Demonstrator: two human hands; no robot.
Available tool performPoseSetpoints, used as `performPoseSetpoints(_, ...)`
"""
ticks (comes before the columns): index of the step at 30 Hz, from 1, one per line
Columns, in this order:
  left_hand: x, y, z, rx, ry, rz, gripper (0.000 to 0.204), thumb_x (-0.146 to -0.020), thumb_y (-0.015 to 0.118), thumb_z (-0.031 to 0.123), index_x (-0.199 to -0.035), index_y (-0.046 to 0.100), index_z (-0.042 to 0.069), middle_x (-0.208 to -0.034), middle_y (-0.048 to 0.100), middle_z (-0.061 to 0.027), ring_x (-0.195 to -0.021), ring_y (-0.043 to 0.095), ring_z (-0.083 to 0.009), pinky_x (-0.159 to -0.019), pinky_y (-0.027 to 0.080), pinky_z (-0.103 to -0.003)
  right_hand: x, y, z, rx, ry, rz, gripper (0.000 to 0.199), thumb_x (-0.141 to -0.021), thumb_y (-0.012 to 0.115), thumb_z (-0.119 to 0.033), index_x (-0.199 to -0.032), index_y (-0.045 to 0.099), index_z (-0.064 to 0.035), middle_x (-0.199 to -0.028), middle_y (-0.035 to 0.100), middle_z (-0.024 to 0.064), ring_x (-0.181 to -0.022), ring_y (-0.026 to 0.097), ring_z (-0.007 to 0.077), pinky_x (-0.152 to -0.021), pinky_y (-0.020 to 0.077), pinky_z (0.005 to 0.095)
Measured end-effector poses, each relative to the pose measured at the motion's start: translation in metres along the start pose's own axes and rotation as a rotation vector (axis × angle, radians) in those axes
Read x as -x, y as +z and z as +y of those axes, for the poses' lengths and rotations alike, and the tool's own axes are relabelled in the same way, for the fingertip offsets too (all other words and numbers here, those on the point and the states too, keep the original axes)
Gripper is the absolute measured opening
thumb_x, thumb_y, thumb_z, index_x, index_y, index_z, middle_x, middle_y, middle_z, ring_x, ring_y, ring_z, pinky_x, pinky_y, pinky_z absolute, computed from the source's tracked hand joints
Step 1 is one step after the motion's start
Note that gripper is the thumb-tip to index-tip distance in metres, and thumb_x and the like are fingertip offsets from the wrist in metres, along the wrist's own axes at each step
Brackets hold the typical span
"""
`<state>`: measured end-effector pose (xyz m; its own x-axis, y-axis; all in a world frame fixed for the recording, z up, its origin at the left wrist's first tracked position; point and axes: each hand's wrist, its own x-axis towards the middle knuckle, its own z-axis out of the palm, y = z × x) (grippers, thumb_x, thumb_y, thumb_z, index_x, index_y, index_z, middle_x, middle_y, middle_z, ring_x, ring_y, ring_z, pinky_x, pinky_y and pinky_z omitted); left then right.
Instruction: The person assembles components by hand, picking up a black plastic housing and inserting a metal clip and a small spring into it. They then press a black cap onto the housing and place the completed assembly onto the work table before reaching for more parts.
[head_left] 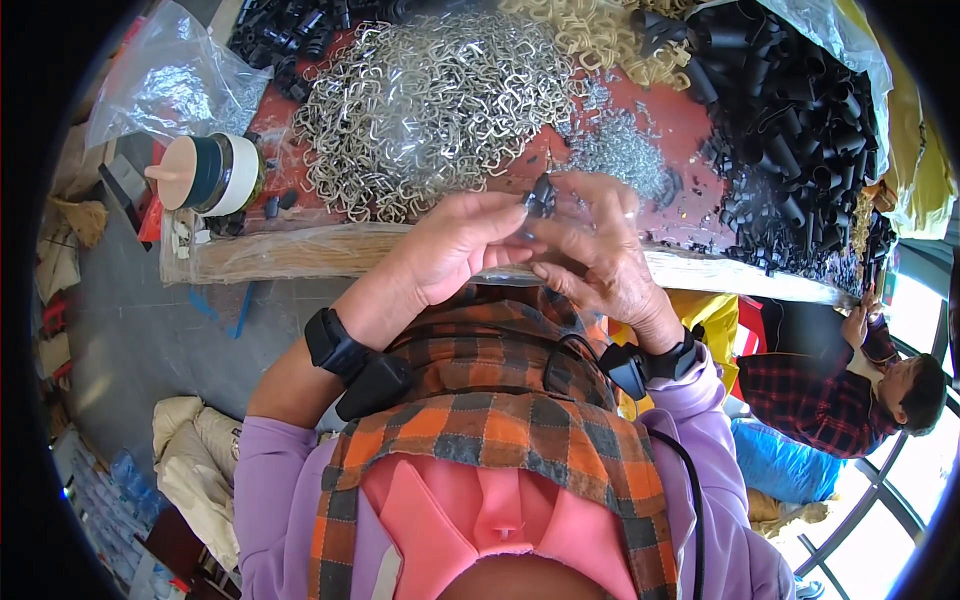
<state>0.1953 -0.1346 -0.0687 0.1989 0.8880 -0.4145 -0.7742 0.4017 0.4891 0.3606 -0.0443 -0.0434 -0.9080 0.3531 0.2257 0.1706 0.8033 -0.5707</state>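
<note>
Head view: the left hand (452,243) pinches a small, black plastic piece (541,195) at its fingertips, near the red surface (695,205); long axis unclear; the right hand (602,245), fingers spread, is just rightward.

Small black angular part (541,197): plastic-looking, faintly glossy. Heaped silvery bent links (480,100): smooth, shiny metal. Black curved tube pieces (790,122): plastic, low sheen. Orange-brown checked apron (540,432): matt cloth.
</note>
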Motion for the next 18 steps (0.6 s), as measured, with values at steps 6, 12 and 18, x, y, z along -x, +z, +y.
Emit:
performPoseSetpoints(6,0.003,-0.002,-0.001,-0.007,0.012,0.033,0.021,-0.083,0.045,0.011,-0.1,0.049,-0.001,-0.093,0.055,-0.0105,-0.085,0.056,-0.0229,-0.076,0.047,-0.029,-0.011,-0.009,-0.007,0.153,-0.053,-0.12,0.036,-0.065,0.064,-0.026,-0.096,0.058,-0.0101,-0.118,0.034,0.0144,-0.107,0.032,0.0315,-0.085,0.0299,0.0421)
performPoseSetpoints(12,0.011,-0.007,0.003,0.043,0.043,0.074,0.021,-0.084,0.044,0.011,-0.1,0.049,-0.001,-0.094,0.055,-0.0126,-0.086,0.056,-0.023,-0.075,0.047,-0.028,-0.022,-0.004,0.0,-0.139,-0.024,0.002,0.032,-0.066,0.063,-0.02,-0.095,0.057,-0.0076,-0.11,0.043,0.0129,-0.1,0.041,0.0291,-0.078,0.037,0.0373)
performPoseSetpoints(18,0.03,-0.021,0.01,0.011,0.099,0.075,0.022,-0.085,0.042,0.013,-0.1,0.049,-0.001,-0.096,0.055,-0.0154,-0.086,0.056,-0.0221,-0.071,0.048,-0.023,-0.054,0.018,0.02,0.1,0.01,0.14,0.023,-0.068,0.059,-0.012,-0.091,0.057,-0.0063,-0.094,0.052,0.0098,-0.082,0.052,0.0257,-0.07,0.0424,0.0316)
